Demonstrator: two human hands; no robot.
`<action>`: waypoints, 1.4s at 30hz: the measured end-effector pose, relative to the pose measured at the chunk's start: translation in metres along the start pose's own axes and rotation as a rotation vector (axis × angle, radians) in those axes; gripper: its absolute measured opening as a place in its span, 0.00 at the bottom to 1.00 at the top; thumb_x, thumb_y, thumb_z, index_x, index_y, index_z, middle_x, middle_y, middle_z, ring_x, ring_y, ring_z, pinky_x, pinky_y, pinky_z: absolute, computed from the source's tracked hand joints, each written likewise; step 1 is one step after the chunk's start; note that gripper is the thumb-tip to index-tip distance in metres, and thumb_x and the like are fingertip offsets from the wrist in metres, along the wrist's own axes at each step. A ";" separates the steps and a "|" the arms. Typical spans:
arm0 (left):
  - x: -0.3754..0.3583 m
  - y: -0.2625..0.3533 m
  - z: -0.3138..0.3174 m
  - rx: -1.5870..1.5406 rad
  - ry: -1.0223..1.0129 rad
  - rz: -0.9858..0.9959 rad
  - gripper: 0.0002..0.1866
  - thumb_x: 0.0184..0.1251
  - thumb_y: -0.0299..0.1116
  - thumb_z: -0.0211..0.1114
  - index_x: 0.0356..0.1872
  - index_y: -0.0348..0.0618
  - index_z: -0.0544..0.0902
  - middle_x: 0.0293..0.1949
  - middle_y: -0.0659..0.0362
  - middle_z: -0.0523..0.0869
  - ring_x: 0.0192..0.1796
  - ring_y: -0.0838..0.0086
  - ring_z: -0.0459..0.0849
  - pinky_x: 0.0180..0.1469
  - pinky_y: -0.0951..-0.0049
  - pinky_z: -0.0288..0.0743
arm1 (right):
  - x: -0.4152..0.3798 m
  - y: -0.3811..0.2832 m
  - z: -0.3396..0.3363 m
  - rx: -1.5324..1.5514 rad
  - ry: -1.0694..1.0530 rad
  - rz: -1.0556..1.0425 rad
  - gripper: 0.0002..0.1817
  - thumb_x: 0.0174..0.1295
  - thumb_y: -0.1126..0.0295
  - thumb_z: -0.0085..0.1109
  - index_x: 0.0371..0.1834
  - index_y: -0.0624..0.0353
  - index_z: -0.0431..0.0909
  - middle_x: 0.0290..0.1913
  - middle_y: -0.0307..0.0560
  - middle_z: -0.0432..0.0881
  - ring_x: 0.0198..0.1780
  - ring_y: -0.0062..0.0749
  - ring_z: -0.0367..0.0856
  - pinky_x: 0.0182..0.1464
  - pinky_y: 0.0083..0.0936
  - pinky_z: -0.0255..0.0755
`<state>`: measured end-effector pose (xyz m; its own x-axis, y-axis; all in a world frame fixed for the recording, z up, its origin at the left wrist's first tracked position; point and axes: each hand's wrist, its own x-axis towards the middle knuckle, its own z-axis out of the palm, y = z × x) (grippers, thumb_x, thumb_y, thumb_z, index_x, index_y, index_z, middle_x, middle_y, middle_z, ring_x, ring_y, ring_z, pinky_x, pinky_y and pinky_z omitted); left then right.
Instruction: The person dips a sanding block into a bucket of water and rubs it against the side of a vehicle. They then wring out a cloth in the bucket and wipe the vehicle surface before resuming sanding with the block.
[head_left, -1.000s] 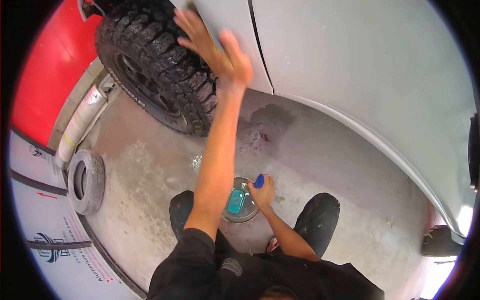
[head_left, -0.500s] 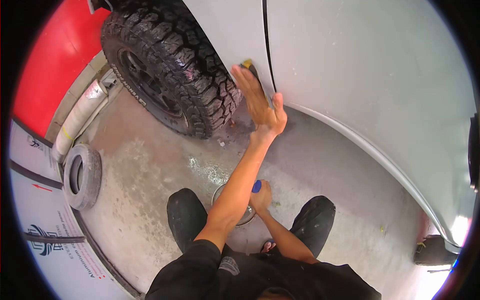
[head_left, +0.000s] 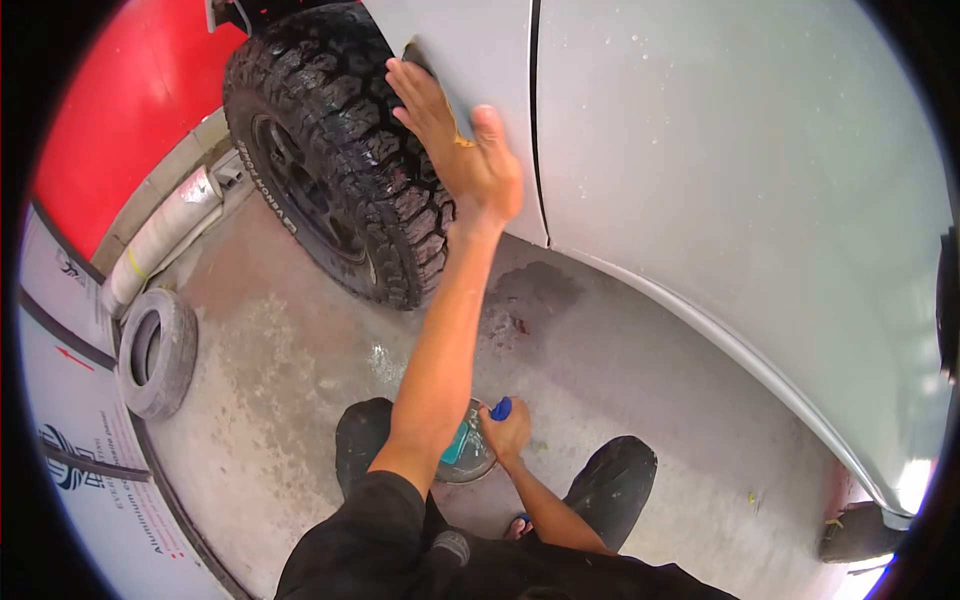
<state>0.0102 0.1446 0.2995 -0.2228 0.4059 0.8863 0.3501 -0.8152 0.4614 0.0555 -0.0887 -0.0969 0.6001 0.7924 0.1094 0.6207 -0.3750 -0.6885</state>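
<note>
My left hand (head_left: 455, 140) presses a thin sheet (head_left: 410, 52), dark with a yellow edge, flat against the grey body panel (head_left: 470, 50) beside the large black tyre (head_left: 350, 150). Most of the sheet is hidden under the palm and fingers. Lower down, my right hand (head_left: 508, 430) is closed around a blue object (head_left: 501, 408), mostly covered by the fingers. It is over a round container (head_left: 468, 470) between my knees, with something teal showing there.
The grey door (head_left: 700, 150) curves down on the right. A worn loose tyre (head_left: 180, 360), a wrapped roll (head_left: 160, 240) and printed panels (head_left: 90, 440) are at the left, below a red surface (head_left: 140, 100).
My left hand has moved up and to the left along the panel with the sheet, toward the wheel arch. My right hand has shifted slightly down and left, and more of the round container shows.
</note>
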 end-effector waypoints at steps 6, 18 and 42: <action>-0.076 0.003 0.008 0.009 -0.085 -0.001 0.51 0.84 0.67 0.36 0.86 0.32 0.33 0.87 0.35 0.33 0.88 0.40 0.29 0.85 0.38 0.26 | -0.016 0.003 -0.011 -0.007 0.002 -0.038 0.27 0.52 0.50 0.78 0.44 0.60 0.81 0.45 0.54 0.83 0.48 0.57 0.83 0.49 0.51 0.78; -0.016 0.004 0.010 0.024 0.035 -0.002 0.48 0.86 0.63 0.34 0.86 0.30 0.34 0.87 0.34 0.34 0.88 0.38 0.31 0.85 0.36 0.25 | -0.005 0.000 -0.004 -0.034 0.005 -0.023 0.27 0.52 0.49 0.77 0.44 0.60 0.82 0.45 0.54 0.84 0.49 0.57 0.83 0.49 0.51 0.78; -0.096 0.006 0.028 0.008 0.038 -0.052 0.44 0.88 0.56 0.36 0.86 0.30 0.38 0.88 0.36 0.37 0.89 0.44 0.34 0.85 0.36 0.27 | -0.009 0.004 0.005 0.039 0.030 -0.021 0.28 0.51 0.49 0.79 0.44 0.59 0.81 0.43 0.53 0.83 0.48 0.56 0.83 0.49 0.51 0.77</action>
<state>0.0591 0.1121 0.2179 -0.2753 0.4315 0.8591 0.3440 -0.7903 0.5071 0.0496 -0.0951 -0.1043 0.6027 0.7846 0.1454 0.6136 -0.3391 -0.7131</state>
